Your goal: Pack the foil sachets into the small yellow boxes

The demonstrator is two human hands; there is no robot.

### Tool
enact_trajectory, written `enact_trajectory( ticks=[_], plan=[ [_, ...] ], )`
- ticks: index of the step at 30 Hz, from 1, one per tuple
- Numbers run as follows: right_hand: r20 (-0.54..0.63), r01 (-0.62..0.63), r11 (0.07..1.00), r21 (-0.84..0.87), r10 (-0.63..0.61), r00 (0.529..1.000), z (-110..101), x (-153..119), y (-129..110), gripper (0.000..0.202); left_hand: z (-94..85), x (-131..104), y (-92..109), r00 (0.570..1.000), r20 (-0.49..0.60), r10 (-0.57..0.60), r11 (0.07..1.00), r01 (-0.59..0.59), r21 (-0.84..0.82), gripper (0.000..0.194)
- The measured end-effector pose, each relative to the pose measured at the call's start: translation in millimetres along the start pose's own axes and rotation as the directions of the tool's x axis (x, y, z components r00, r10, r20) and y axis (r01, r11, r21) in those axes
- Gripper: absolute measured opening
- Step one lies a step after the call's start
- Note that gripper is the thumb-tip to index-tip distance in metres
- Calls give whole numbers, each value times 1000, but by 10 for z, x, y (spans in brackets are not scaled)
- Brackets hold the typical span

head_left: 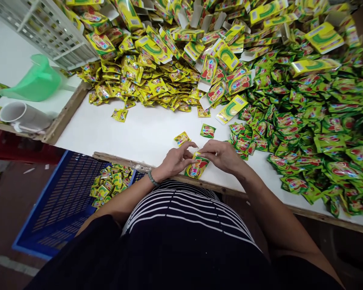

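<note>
Both my hands meet at a small yellow-and-green candy box (pixel 196 168) at the table's front edge. My left hand (pixel 178 160) pinches its upper left side between thumb and fingers. At the box's top end, the fingers of my right hand (pixel 219 155) are pressed together on the edge; the flap there is mostly hidden. Just beyond my left fingers lies a yellow candy packet (pixel 182 138). A green candy packet (pixel 207 130) rests a little farther off, above my right hand.
Yellow packets (pixel 157 86) are heaped at the back, green packets (pixel 305 121) at right, cardboard boxes (pixel 226 54) behind. A blue crate (pixel 60 205) with filled boxes stands lower left. A white basket (pixel 51 30), green scoop (pixel 39 82) and white mug (pixel 24 114) are at left.
</note>
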State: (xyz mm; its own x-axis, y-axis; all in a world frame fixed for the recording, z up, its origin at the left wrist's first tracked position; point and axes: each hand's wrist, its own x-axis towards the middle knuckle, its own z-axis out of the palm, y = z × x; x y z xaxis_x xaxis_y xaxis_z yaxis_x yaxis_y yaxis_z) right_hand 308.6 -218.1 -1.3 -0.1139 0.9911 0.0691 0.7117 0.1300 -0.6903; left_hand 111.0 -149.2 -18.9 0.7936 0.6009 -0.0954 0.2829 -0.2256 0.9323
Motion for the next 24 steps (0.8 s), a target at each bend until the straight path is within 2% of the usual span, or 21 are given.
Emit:
enact_trajectory(
  ticks=[4, 7, 9, 11, 14, 18, 20, 21, 23, 24],
  plan=[
    [71, 3, 1000, 22, -5, 997, -38, 67, -5, 17, -10, -3, 3, 1000, -1, -5, 1000, 5, -20, 42],
    [41, 35, 999, 6, -36, 999, -12, 1, -31, 21, 5, -11, -24, 1000, -10, -19, 999, 19, -29, 41],
    [-31, 36, 999, 10, -35, 999, 68, -87, -47, 22, 12, -11, -41, 1000, -14, -25, 999, 24, -40, 42],
    [-155, 9, 1000, 5, -8, 988, 200, -187, -62, 23, 9, -8, -47, 1000, -12, -27, 999, 26, -33, 42],
    [-367, -87, 994, -59, 60, 928, 445, -320, -82, 26, -2, -6, -47, 1000, -13, -22, 1000, 22, 5, 36],
    [-520, -167, 985, -41, 122, 846, 669, -409, -117, 27, 75, 7, -73, 1000, -18, -6, 1000, 6, -11, 32],
    [-541, -173, 985, -1, 145, 828, 689, -405, -147, 25, 125, 25, -86, 999, -34, -19, 1000, 18, -23, 31],
    [-531, -165, 986, 19, 150, 834, 673, -388, -163, 24, 122, 31, -80, 998, -52, -32, 999, 31, -20, 29],
    [-471, -137, 987, 84, 160, 867, 596, -324, -179, 23, -6, 9, -23, 994, -93, -53, 998, 56, 21, 28],
    [-442, -127, 984, 123, 169, 881, 538, -276, -168, 24, -143, -29, 30, 992, -112, -60, 995, 68, 67, 27]
  ],
)
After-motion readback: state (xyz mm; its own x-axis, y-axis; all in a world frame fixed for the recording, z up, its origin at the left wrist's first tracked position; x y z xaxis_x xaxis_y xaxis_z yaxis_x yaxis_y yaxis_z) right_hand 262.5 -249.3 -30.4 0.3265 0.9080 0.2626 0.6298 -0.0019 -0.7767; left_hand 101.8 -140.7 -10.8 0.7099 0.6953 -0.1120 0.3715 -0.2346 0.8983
